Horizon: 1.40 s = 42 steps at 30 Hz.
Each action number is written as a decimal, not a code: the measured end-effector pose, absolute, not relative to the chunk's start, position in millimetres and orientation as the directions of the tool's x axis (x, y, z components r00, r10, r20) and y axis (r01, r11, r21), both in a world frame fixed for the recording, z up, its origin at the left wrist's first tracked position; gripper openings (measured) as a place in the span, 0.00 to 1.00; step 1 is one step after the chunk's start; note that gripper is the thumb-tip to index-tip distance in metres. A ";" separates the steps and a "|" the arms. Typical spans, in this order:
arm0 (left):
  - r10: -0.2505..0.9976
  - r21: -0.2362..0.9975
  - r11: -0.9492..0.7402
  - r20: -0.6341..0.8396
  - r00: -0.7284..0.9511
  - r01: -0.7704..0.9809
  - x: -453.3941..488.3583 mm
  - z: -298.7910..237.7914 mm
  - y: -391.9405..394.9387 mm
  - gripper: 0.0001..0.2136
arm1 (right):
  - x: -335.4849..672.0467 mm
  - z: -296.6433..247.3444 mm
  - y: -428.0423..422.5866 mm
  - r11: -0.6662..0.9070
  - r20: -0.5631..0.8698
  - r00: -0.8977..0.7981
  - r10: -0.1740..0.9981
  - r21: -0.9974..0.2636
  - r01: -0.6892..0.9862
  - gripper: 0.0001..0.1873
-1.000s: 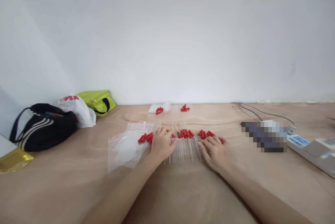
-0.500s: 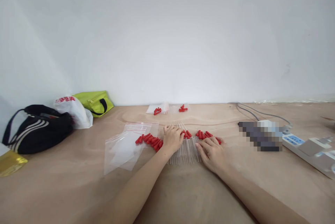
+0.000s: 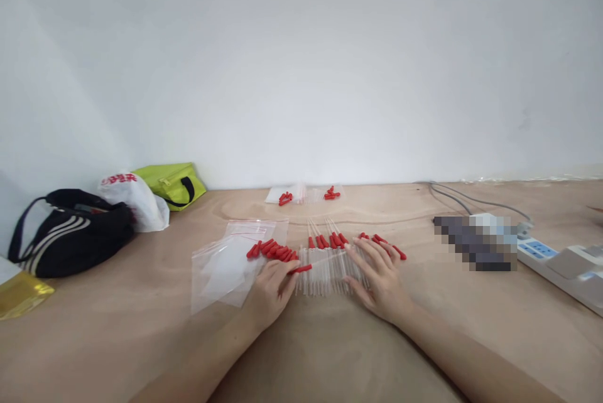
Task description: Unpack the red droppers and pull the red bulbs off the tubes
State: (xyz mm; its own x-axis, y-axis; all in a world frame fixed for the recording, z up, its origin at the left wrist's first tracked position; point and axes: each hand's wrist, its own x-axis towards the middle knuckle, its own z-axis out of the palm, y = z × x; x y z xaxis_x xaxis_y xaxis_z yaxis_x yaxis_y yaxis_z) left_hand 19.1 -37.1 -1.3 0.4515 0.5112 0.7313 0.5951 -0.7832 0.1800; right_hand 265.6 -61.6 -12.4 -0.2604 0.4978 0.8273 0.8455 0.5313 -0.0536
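My left hand [image 3: 269, 293] is closed, thumb and fingers pinching a red rubber bulb [image 3: 303, 269] that points right. A clear tube seems to slant from near this bulb toward my right fingers; whether they are joined is unclear. My right hand [image 3: 382, 277] rests with fingers spread over the right end of a row of clear dropper tubes [image 3: 320, 280]. Beyond the row lie several tubes fitted with red bulbs [image 3: 335, 240], tips pointing away. Loose red bulbs [image 3: 276, 250] form a pile left of the row, and more red bulbs [image 3: 399, 252] lie by my right fingertips.
Clear zip bags [image 3: 221, 271] lie at left. Farther back are small bags with red bulbs [image 3: 285, 198]. A black bag [image 3: 70, 233], a white plastic bag [image 3: 136, 202] and a green bag [image 3: 167, 183] stand far left. At right are a pixelated dark object [image 3: 473, 246] and a power strip [image 3: 537, 249].
My left hand has come back from the far side of the tubes to their near left, now pinching a red bulb. My right hand has shifted slightly, its fingers more spread. More bulb-fitted tubes are uncovered.
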 end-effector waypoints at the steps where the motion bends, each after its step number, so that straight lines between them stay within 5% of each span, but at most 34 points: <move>1: 0.502 0.172 -0.792 0.731 0.463 0.586 16.6 -3.2 -40.1 0.09 | 261.2 -12.0 -62.2 0.553 0.822 -0.290 0.490 -0.036 0.832 0.23; 9: 0.416 0.147 -0.869 0.734 0.536 0.473 32.9 2.6 -44.5 0.09 | 242.8 -20.7 -57.3 0.616 0.813 -0.349 0.466 -0.015 0.787 0.07; 13: 0.443 0.148 -0.852 0.716 0.540 0.503 34.2 4.2 -44.5 0.09 | 242.5 -20.1 -57.8 0.636 0.767 -0.397 0.505 -0.019 0.771 0.06; 19: 0.385 -0.017 -0.850 0.662 0.643 0.527 37.8 7.3 -45.7 0.08 | 240.0 -17.6 -61.6 0.693 0.755 -0.435 0.491 -0.035 0.720 0.07; 42: 0.335 -0.042 -0.865 0.693 0.638 0.500 40.5 7.1 -56.0 0.11 | 242.5 -14.6 -72.7 0.756 0.816 -0.434 0.382 -0.005 0.655 0.07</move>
